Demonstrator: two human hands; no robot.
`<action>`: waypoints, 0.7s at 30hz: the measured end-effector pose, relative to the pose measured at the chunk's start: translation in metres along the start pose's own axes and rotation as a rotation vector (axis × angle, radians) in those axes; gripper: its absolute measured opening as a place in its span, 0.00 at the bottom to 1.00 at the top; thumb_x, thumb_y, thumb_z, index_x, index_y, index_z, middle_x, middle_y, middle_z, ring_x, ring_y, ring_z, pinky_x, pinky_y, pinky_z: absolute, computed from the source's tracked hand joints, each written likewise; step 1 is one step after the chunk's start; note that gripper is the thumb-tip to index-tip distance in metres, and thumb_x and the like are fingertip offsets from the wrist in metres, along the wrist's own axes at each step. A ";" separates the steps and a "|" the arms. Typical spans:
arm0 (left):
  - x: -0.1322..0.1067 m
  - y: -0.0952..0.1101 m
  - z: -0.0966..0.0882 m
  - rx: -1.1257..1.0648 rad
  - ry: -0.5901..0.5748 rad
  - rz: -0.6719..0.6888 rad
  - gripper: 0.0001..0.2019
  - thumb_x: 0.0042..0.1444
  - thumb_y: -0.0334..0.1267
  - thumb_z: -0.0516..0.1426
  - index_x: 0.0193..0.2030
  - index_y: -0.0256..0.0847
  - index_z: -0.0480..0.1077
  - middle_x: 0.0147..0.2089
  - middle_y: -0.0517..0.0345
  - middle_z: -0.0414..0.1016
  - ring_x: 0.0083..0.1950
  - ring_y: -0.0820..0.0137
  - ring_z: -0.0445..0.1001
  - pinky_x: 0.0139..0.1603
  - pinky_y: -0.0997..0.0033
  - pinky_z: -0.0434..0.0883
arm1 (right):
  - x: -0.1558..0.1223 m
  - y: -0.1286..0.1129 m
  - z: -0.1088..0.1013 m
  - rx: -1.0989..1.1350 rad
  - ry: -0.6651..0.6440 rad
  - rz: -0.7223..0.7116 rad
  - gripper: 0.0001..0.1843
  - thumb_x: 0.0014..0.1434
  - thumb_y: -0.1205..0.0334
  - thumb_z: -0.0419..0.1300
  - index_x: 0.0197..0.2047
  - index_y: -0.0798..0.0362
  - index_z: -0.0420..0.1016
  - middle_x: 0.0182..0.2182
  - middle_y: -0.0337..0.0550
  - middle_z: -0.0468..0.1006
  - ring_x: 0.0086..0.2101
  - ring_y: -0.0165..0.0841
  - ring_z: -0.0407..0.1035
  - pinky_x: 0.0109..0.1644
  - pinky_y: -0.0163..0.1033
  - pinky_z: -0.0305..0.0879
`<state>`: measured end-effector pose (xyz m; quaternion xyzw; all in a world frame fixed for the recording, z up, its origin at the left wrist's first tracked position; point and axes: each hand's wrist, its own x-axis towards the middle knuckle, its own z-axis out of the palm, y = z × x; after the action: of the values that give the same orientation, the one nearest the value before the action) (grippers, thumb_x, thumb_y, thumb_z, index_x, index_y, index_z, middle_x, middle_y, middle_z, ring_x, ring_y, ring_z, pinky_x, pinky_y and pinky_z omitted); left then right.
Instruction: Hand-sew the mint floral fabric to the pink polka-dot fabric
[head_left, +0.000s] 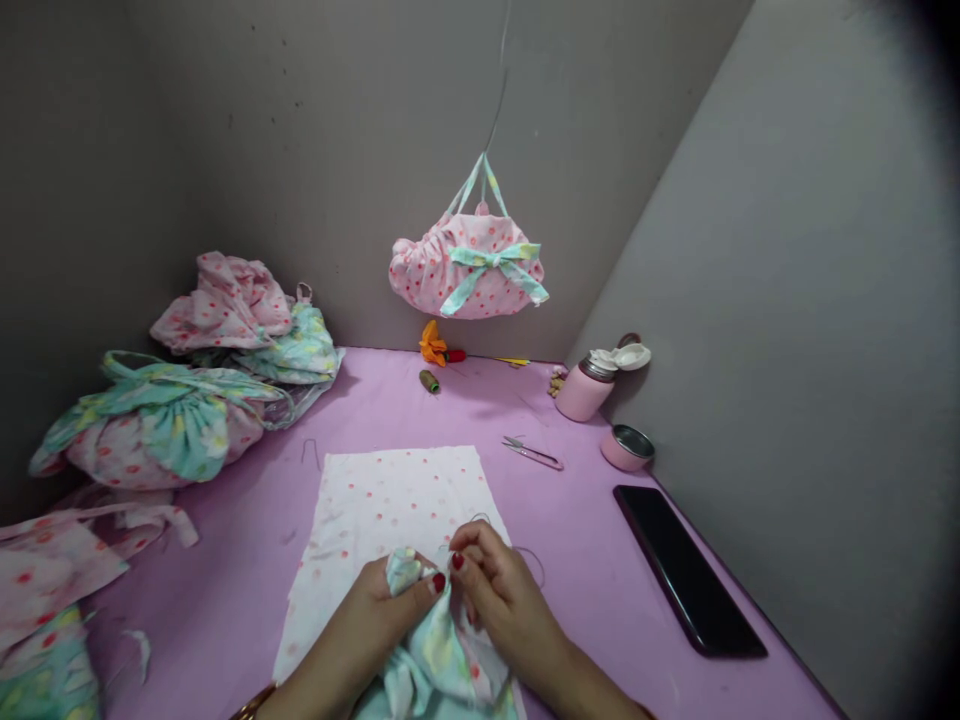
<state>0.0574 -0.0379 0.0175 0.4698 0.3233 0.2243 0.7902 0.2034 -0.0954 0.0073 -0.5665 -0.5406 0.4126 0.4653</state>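
Note:
My left hand (397, 597) is closed on a gathered piece of mint-green floral cloth (437, 640), its thumb pressed on a fold. A pink dotted patch shows at the cloth's lower right. My right hand (499, 590) pinches thumb and forefinger together at the same fold, touching it. Whatever lies between those fingertips is too small to make out. A thin dark thread (534, 558) loops out to the right of my right hand. Beneath both hands lies a white sheet of cloth with red dots (397, 490).
Thread snips (532, 453), a green thread spool (429, 381), a pink jar (583, 392), a pink cup (628, 448) and a black phone (690, 570) lie around the purple tabletop (570, 510). Sewn cloth bags (180, 425) pile up at left. A pink dotted bag (469, 265) hangs ahead.

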 end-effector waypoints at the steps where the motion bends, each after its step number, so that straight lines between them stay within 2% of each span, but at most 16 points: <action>1: 0.000 -0.001 -0.001 0.021 0.028 -0.003 0.14 0.45 0.46 0.63 0.25 0.37 0.68 0.21 0.64 0.68 0.24 0.74 0.64 0.29 0.75 0.61 | 0.000 -0.002 -0.001 -0.086 0.065 -0.070 0.11 0.63 0.55 0.49 0.36 0.53 0.65 0.25 0.37 0.66 0.24 0.27 0.60 0.27 0.32 0.56; 3: 0.000 -0.003 -0.003 0.060 0.056 0.003 0.13 0.46 0.45 0.62 0.26 0.37 0.68 0.22 0.64 0.67 0.26 0.74 0.63 0.29 0.75 0.61 | -0.001 -0.005 -0.002 -0.237 0.140 -0.204 0.08 0.61 0.59 0.53 0.35 0.54 0.70 0.29 0.41 0.67 0.29 0.30 0.63 0.32 0.34 0.57; 5: 0.000 -0.007 -0.005 0.104 0.045 0.026 0.12 0.48 0.44 0.61 0.26 0.37 0.67 0.24 0.64 0.67 0.28 0.72 0.63 0.31 0.74 0.61 | -0.002 -0.008 0.000 -0.303 0.112 -0.275 0.06 0.59 0.62 0.55 0.34 0.53 0.73 0.29 0.42 0.66 0.31 0.31 0.63 0.33 0.35 0.57; 7: 0.000 -0.011 -0.007 0.147 0.033 0.052 0.13 0.49 0.45 0.61 0.26 0.38 0.66 0.25 0.63 0.66 0.29 0.72 0.63 0.32 0.74 0.61 | -0.003 -0.011 0.005 -0.273 0.093 -0.303 0.07 0.59 0.64 0.55 0.32 0.53 0.73 0.28 0.41 0.65 0.31 0.32 0.64 0.34 0.35 0.58; 9: 0.001 -0.014 -0.009 0.188 0.043 0.073 0.13 0.50 0.46 0.59 0.25 0.38 0.65 0.25 0.64 0.64 0.28 0.72 0.61 0.30 0.75 0.60 | -0.003 -0.013 0.007 -0.083 0.150 -0.279 0.09 0.60 0.62 0.54 0.29 0.53 0.71 0.29 0.41 0.66 0.29 0.30 0.64 0.33 0.35 0.60; 11: 0.002 -0.014 -0.011 0.201 0.054 0.063 0.14 0.52 0.46 0.58 0.26 0.38 0.65 0.24 0.64 0.63 0.27 0.73 0.60 0.29 0.75 0.59 | -0.001 -0.016 0.002 0.244 0.260 -0.160 0.09 0.61 0.57 0.54 0.31 0.52 0.66 0.29 0.39 0.68 0.21 0.26 0.62 0.25 0.32 0.59; 13: 0.002 -0.013 -0.011 0.182 0.065 0.024 0.13 0.53 0.47 0.57 0.28 0.38 0.67 0.24 0.63 0.64 0.26 0.73 0.61 0.29 0.75 0.59 | 0.003 -0.018 -0.014 0.564 0.389 -0.009 0.10 0.59 0.53 0.56 0.34 0.50 0.60 0.23 0.33 0.67 0.14 0.21 0.54 0.16 0.27 0.50; 15: 0.001 -0.010 -0.010 0.146 0.067 -0.022 0.13 0.53 0.46 0.57 0.29 0.37 0.68 0.24 0.62 0.66 0.27 0.72 0.64 0.30 0.74 0.61 | 0.007 -0.017 -0.041 0.771 0.528 0.066 0.15 0.53 0.55 0.62 0.34 0.49 0.58 0.17 0.27 0.60 0.12 0.20 0.49 0.14 0.24 0.44; 17: 0.000 -0.007 -0.009 0.119 0.064 -0.052 0.12 0.52 0.46 0.57 0.29 0.37 0.69 0.24 0.61 0.68 0.28 0.69 0.67 0.31 0.73 0.62 | 0.008 -0.016 -0.073 0.885 0.703 0.018 0.16 0.49 0.60 0.65 0.30 0.51 0.57 0.17 0.25 0.56 0.13 0.19 0.48 0.15 0.23 0.46; 19: -0.001 -0.006 -0.008 0.109 0.048 -0.062 0.11 0.52 0.45 0.57 0.29 0.37 0.70 0.24 0.60 0.69 0.29 0.68 0.68 0.31 0.72 0.63 | 0.006 -0.014 -0.102 0.918 0.962 -0.066 0.13 0.51 0.66 0.60 0.26 0.52 0.56 0.17 0.27 0.57 0.15 0.19 0.51 0.16 0.23 0.50; 21: -0.001 -0.006 -0.008 0.116 0.049 -0.060 0.11 0.52 0.43 0.57 0.30 0.37 0.70 0.25 0.60 0.70 0.29 0.69 0.68 0.31 0.73 0.63 | 0.000 -0.015 -0.122 0.857 1.234 -0.178 0.09 0.52 0.73 0.54 0.26 0.52 0.58 0.19 0.30 0.60 0.18 0.22 0.58 0.21 0.26 0.59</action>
<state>0.0511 -0.0361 0.0099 0.4994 0.3691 0.1927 0.7598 0.3184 -0.1055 0.0498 -0.4182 -0.0180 0.1555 0.8948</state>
